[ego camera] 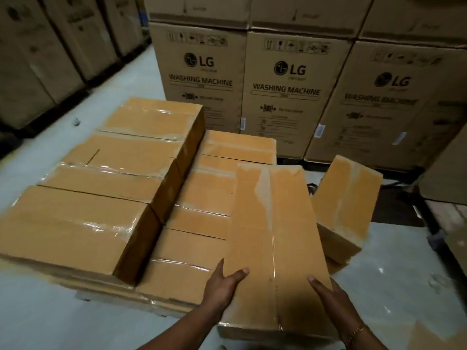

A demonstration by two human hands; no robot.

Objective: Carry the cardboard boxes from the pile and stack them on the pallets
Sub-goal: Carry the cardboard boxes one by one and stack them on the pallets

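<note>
**A:** What's nearest us?
**B:** Our left hand [225,281] and right hand [326,291] clasp a long cardboard box [273,231] by its near end, thumbs on top, likely to steady it over the lower row [202,213] at twelve o'clock.
**A:** And around it?
**B:** A higher stack [101,188] at ten, a tilted box [346,198] at two, and washing-machine cartons [285,84] beyond. All are taped shut, so their contents are hidden.

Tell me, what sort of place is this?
Probably a warehouse or appliance storeroom: tall washing machine cartons stand in rows, taped cardboard boxes lie in a low stack, the floor is grey concrete, and the left hand and right hand grip one more box.
</note>
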